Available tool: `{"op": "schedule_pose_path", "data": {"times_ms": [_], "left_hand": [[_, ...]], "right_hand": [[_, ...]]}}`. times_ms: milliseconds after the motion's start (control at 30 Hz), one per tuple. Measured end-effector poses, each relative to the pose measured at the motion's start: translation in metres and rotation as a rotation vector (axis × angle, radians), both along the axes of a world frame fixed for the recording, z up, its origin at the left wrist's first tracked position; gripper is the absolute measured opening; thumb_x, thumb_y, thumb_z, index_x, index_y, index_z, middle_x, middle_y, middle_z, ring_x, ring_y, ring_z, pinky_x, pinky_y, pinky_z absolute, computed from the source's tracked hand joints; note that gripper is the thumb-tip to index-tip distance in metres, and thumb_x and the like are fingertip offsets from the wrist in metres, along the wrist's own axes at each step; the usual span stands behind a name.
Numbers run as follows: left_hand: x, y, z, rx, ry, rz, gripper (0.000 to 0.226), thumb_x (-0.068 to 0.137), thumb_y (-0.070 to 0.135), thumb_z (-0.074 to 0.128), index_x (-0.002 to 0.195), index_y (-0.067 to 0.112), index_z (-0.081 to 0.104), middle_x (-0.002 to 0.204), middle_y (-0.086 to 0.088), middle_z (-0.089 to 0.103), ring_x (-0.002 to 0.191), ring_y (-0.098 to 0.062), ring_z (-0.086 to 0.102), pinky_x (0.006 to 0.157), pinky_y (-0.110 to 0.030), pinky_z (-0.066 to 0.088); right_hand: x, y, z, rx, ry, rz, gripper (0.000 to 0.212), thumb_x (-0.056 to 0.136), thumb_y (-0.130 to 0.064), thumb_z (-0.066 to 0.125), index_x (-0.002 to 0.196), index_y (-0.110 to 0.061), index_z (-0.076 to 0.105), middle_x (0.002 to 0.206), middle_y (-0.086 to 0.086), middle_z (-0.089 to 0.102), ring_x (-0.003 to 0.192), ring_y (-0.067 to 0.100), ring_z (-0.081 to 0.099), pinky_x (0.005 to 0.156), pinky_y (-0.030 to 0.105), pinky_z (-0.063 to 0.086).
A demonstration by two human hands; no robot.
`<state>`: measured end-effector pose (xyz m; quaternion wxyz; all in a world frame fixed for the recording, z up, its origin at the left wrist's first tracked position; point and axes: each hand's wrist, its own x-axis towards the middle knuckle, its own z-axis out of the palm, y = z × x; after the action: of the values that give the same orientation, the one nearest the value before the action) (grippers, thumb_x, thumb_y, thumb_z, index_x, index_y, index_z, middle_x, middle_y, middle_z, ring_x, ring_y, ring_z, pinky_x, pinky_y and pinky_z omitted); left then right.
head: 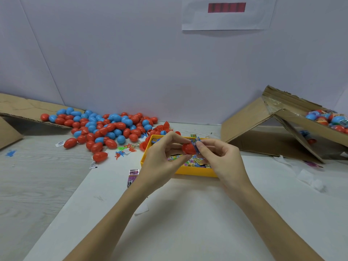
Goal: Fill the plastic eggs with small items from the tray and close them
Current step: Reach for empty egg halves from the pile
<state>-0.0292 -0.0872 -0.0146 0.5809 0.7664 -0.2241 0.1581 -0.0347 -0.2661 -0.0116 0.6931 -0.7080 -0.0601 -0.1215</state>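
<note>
Holding a red egg half (188, 148) and blue packet (196, 144) above the yellow tray (195, 171)

White sheet (226, 15) with a dark red bar taped high on the pale wall (131, 53). Flattened cardboard flap (28, 108) at the tabletop's far left edge. Open cardboard box (267, 129) tilted at the far right corner. Purple packet (132, 176) near the tabletop's middle. Torn white paper scraps (308, 178) toward the right edge.
</note>
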Motion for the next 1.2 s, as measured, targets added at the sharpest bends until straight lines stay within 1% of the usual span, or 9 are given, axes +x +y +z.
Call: {"op": "schedule_pose_path", "data": {"times_ms": [167, 333, 467, 567, 767, 867, 967, 1067, 1200], "left_hand": [[-0.001, 0.000, 0.000, -0.010, -0.021, -0.025, 0.036, 0.085, 0.006, 0.081, 0.116, 0.012, 0.065, 0.111, 0.005, 0.073, 0.106, -0.015, 0.072, 0.092, -0.027, 0.058], [-0.002, -0.002, -0.001, -0.041, -0.049, -0.017, 0.035, 0.087, 0.007, 0.080, 0.120, 0.012, 0.067, 0.112, 0.005, 0.074, 0.106, -0.015, 0.072, 0.093, -0.028, 0.058], [-0.003, -0.005, -0.002, -0.062, -0.115, 0.022, 0.039, 0.087, 0.009, 0.080, 0.124, 0.012, 0.068, 0.118, -0.001, 0.071, 0.109, -0.022, 0.071, 0.094, -0.033, 0.059], [-0.004, -0.007, -0.002, -0.048, -0.185, 0.024, 0.046, 0.083, 0.014, 0.084, 0.126, 0.011, 0.068, 0.119, -0.005, 0.066, 0.108, -0.026, 0.070, 0.094, -0.034, 0.058], [-0.004, -0.006, -0.001, 0.092, -0.340, 0.159, 0.050, 0.083, 0.015, 0.084, 0.131, 0.014, 0.069, 0.110, -0.002, 0.066, 0.102, -0.018, 0.066, 0.089, -0.027, 0.056], [-0.003, -0.005, -0.001, 0.099, -0.336, 0.146, 0.050, 0.084, 0.013, 0.082, 0.132, 0.015, 0.069, 0.105, -0.002, 0.065, 0.097, -0.017, 0.064, 0.086, -0.027, 0.055], [-0.003, -0.003, -0.001, 0.107, -0.325, 0.127, 0.048, 0.085, 0.012, 0.080, 0.131, 0.015, 0.069, 0.104, -0.003, 0.065, 0.096, -0.019, 0.063, 0.085, -0.028, 0.055], [-0.003, -0.003, -0.001, 0.117, -0.317, 0.105, 0.045, 0.088, 0.012, 0.077, 0.132, 0.016, 0.068, 0.104, -0.004, 0.063, 0.098, -0.017, 0.062, 0.085, -0.026, 0.055], [-0.003, -0.006, -0.001, 0.103, -0.268, 0.088, 0.040, 0.096, 0.015, 0.069, 0.136, 0.021, 0.065, 0.116, 0.003, 0.061, 0.113, -0.017, 0.059, 0.095, -0.025, 0.050]], "right_hand": [[0.000, 0.000, 0.001, -0.038, 0.025, 0.007, 0.020, 0.091, -0.032, 0.075, 0.107, -0.019, 0.078, 0.093, -0.004, 0.079, 0.089, 0.008, 0.074, 0.070, 0.021, 0.058], [-0.002, 0.001, 0.003, -0.024, 0.045, 0.023, 0.022, 0.092, -0.032, 0.074, 0.108, -0.018, 0.078, 0.093, -0.003, 0.080, 0.088, 0.011, 0.076, 0.070, 0.020, 0.058], [-0.005, 0.003, 0.006, 0.167, 0.164, 0.088, 0.023, 0.093, -0.031, 0.072, 0.106, -0.014, 0.078, 0.093, 0.004, 0.080, 0.084, 0.015, 0.076, 0.070, 0.022, 0.057], [-0.006, 0.006, 0.008, 0.319, 0.259, 0.156, 0.028, 0.092, -0.030, 0.072, 0.110, -0.009, 0.077, 0.092, 0.005, 0.078, 0.082, 0.013, 0.072, 0.069, 0.021, 0.056], [-0.009, 0.011, 0.011, 0.468, 0.354, 0.242, 0.026, 0.093, -0.027, 0.070, 0.110, -0.007, 0.075, 0.092, 0.004, 0.076, 0.081, 0.014, 0.072, 0.069, 0.020, 0.058], [-0.011, 0.012, 0.012, 0.523, 0.399, 0.271, 0.029, 0.094, -0.026, 0.070, 0.115, -0.005, 0.074, 0.100, 0.008, 0.077, 0.088, 0.019, 0.075, 0.073, 0.023, 0.060], [-0.012, 0.013, 0.014, 0.584, 0.441, 0.299, 0.029, 0.091, -0.026, 0.071, 0.110, -0.005, 0.075, 0.108, 0.015, 0.077, 0.094, 0.023, 0.077, 0.073, 0.025, 0.062], [-0.013, 0.015, 0.016, 0.651, 0.506, 0.316, 0.024, 0.090, -0.026, 0.072, 0.106, -0.008, 0.076, 0.109, 0.018, 0.077, 0.096, 0.026, 0.077, 0.070, 0.027, 0.062], [-0.014, 0.017, 0.018, 0.739, 0.573, 0.347, 0.031, 0.084, -0.028, 0.077, 0.109, -0.009, 0.075, 0.109, 0.015, 0.077, 0.093, 0.025, 0.077, 0.066, 0.028, 0.061]]}}
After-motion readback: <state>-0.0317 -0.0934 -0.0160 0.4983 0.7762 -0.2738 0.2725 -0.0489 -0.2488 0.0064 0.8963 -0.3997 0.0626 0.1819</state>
